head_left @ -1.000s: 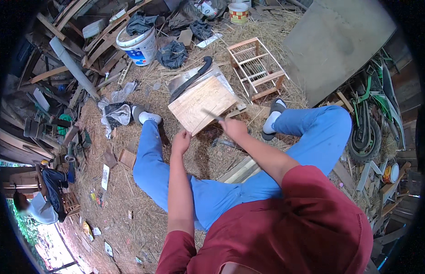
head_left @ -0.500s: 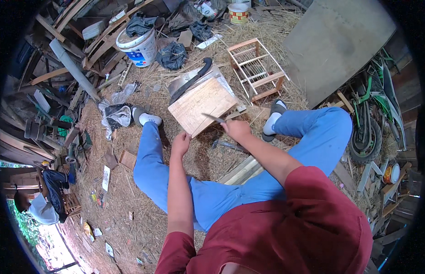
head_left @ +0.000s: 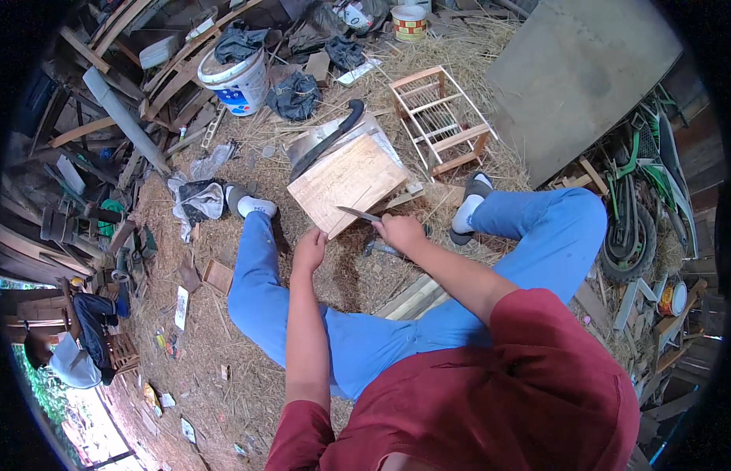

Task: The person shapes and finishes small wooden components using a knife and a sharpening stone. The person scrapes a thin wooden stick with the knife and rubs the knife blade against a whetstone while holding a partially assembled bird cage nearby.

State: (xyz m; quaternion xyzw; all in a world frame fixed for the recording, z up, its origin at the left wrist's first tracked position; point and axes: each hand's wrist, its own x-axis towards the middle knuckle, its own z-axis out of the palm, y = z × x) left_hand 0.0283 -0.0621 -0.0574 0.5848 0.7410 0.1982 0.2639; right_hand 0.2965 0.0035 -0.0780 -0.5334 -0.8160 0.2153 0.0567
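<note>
My right hand [head_left: 401, 231] grips a knife [head_left: 356, 213] by its handle, the blade pointing left over the near part of a pale wooden board [head_left: 350, 177]. At the board's near corner is my left hand [head_left: 309, 251], its fingers closed. A thin line, perhaps a slender stick, runs from there up across the board, but what the fingers pinch is too small to make out. Along the board's far left side lies a long dark blade with a black curved handle [head_left: 352, 118]. Beneath my right hand, a hammer-like tool [head_left: 385, 249] rests on the ground, partly hidden.
Beyond the board stands a small wooden frame with slats [head_left: 444, 122]. A white bucket [head_left: 236, 82] and black plastic bags [head_left: 293, 98] are at the back left. A large flat panel [head_left: 585, 78] and a green motorbike [head_left: 636, 196] stand right. Another person [head_left: 71, 345] sits far left.
The knife and my right hand have moved a little left and nearer to me, bringing the blade closer to my left hand. My left hand has barely moved.
</note>
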